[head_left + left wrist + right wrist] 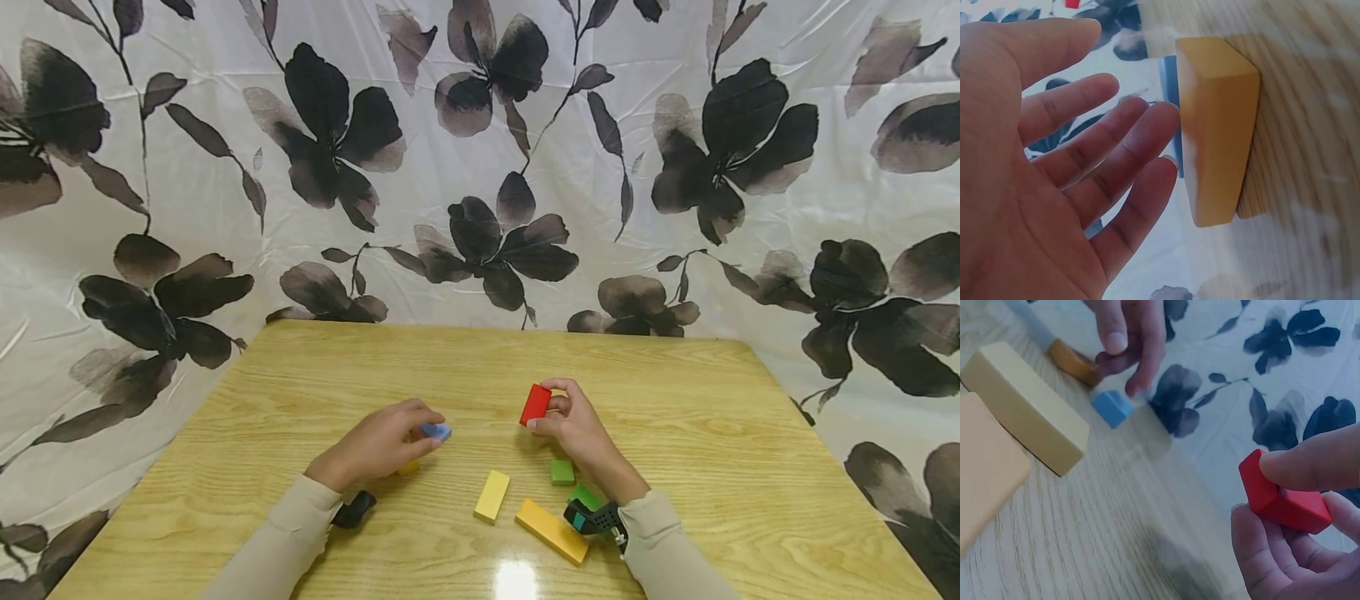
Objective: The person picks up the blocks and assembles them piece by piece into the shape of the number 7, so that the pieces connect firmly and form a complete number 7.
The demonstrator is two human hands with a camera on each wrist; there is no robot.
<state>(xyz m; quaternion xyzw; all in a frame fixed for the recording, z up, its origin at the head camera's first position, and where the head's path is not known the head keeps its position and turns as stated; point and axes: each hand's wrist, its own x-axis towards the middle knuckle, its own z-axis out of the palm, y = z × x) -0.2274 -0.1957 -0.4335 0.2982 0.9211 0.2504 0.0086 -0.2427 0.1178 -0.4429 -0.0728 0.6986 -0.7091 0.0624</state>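
Observation:
Between thumb and fingers, my right hand (573, 425) pinches a red block (536, 404), held up above the table toward its far half. My left hand (378, 443) hovers over a blue block (438, 432) with fingers loosely bent. In the left wrist view, no block lies in that palm, and the fingertips overlap the edge of an orange block (1216, 131), the blue block showing behind it. The right wrist view shows the blue block (1112, 408) low on the table just under the left fingertips, and the red block (1285, 500) between the right thumb and fingers.
A yellow block (492, 497) lies between the forearms, with a long orange block (552, 532) to its right. Near the right wrist are a small green block (562, 472) and another green block (585, 498), partly covered. A floral cloth (480, 167) hangs behind the wooden table (300, 367).

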